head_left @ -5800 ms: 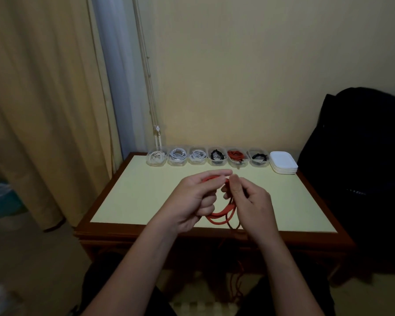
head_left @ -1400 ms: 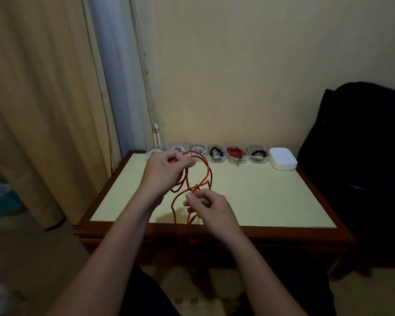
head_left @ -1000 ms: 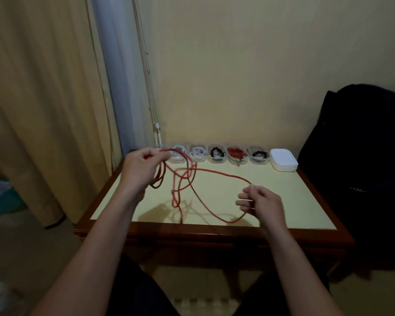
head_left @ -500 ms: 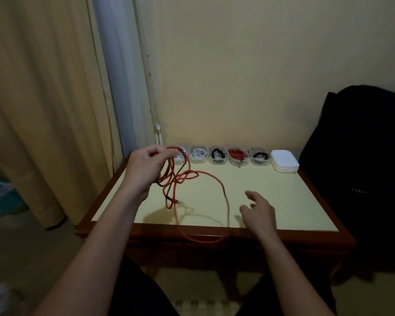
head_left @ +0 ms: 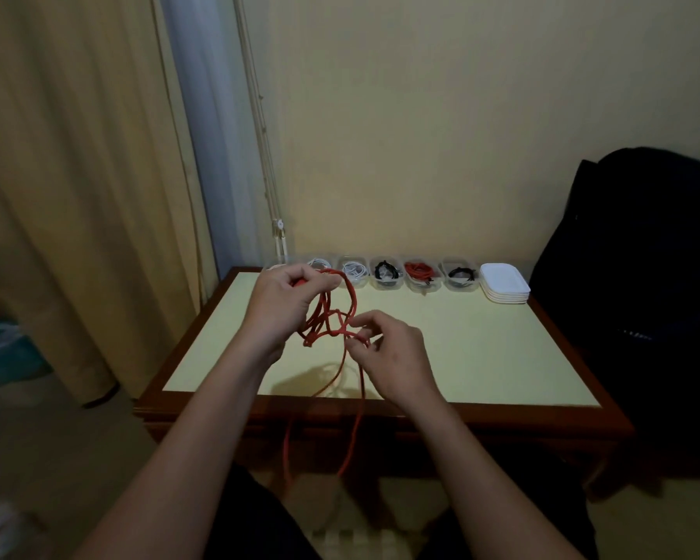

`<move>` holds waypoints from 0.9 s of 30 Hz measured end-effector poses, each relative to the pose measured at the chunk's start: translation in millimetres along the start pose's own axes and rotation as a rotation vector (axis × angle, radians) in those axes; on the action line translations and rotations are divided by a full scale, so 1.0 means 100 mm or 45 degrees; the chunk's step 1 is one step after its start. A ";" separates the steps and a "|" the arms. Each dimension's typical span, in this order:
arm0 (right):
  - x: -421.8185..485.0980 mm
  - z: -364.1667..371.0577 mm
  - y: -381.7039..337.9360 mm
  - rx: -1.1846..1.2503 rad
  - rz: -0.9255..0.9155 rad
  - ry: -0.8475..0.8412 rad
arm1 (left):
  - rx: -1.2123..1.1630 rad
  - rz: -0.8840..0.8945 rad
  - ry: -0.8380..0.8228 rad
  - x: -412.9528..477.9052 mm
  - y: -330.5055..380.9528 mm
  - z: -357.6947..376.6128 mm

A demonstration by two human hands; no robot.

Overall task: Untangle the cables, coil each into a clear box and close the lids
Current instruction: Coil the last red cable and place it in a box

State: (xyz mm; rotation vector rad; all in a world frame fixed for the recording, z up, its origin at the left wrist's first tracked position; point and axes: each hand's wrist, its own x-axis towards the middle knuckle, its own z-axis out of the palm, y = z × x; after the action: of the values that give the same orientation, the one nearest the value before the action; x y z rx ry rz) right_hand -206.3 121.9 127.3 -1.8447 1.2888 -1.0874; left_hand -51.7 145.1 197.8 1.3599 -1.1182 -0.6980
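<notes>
A tangled red cable (head_left: 329,317) hangs in loops above the pale yellow table (head_left: 481,357). My left hand (head_left: 285,307) grips its upper end and several loops. My right hand (head_left: 388,351) pinches the cable just right of the knot. Two strands drop over the table's front edge toward the floor. Along the back edge stands a row of several clear boxes (head_left: 384,272) without lids, holding white, black and red coiled cables. A stack of white lids (head_left: 505,282) sits at the right end of that row.
The wooden table rim (head_left: 502,416) runs along the front. A dark bag or chair (head_left: 643,297) stands to the right of the table. Curtains (head_left: 77,196) hang at the left, and a wall is behind.
My right hand had let go of the cable and lay open over the table; now it has come back up and left and pinches the cable by the knot.
</notes>
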 end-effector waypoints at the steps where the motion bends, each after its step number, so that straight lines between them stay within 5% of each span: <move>1: 0.00 -0.01 0.02 -0.054 -0.034 -0.001 | -0.006 -0.019 -0.004 0.00 0.00 -0.01; 16: 0.13 -0.58 0.81 -0.275 -0.057 0.430 | -0.037 -0.054 0.039 0.10 -0.08 -0.21; 24: 0.11 -0.85 1.09 0.122 0.421 0.850 | -0.241 -0.183 0.077 0.14 -0.14 -0.31; 27: 0.08 -0.85 1.21 0.070 0.501 0.829 | -0.244 -0.165 0.038 0.14 -0.12 -0.30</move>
State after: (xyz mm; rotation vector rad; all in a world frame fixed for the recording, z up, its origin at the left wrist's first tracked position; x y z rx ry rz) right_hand -331.8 72.6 66.5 -1.1428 1.8595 -1.5307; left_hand -16.7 142.8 193.0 1.2821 -0.9211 -0.8540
